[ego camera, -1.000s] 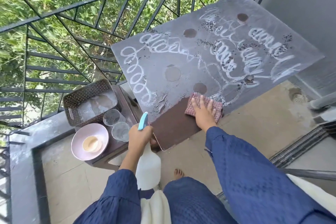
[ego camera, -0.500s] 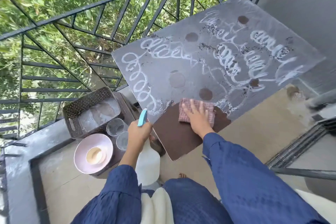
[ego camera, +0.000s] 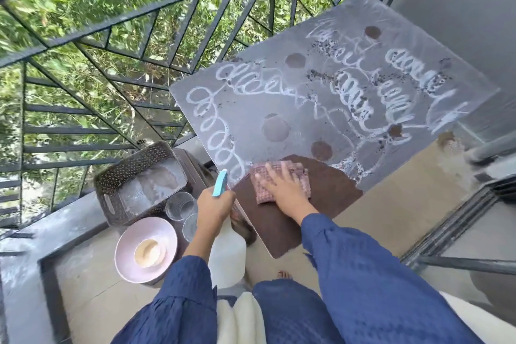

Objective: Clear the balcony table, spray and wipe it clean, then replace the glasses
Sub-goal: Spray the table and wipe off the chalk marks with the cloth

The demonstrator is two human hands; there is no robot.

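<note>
1. Mid-wipe, by the look of it: near corner of the balcony table (ego camera: 329, 195) showing dark brown, the rest under grey dust, white spray loops and round marks.
2. Pressing a pink checked cloth (ego camera: 261, 197) flat onto that near corner with the right hand (ego camera: 284, 186), fingers straight and spread wide over it, not curled round it.
3. Gripping a spray bottle (ego camera: 227, 254) at the neck with the left hand (ego camera: 213, 205), fingers wrapped close; teal trigger (ego camera: 220, 183) poking up just beside the table's near left edge, white body hanging below table level.
4. Parked just left of the table's near corner, on a lower stand: two clear glasses (ego camera: 180, 205), side by side, touching or not impossible to tell. Farther from the table, a pink bowl (ego camera: 125, 248) and a brown perforated basket (ego camera: 131, 159).
5. Cloth likely soft, limp and damp: apt to bunch, so best driven by a flat palm on its middle, then refolded to a clean face.
6. Glasses likely light, rigid, smooth and breakable: best taken round the wall rather than by the rim, one at a time, after setting the bottle down.
7. Most of the tabletop yet to be wiped; glasses not yet back on it.
</note>
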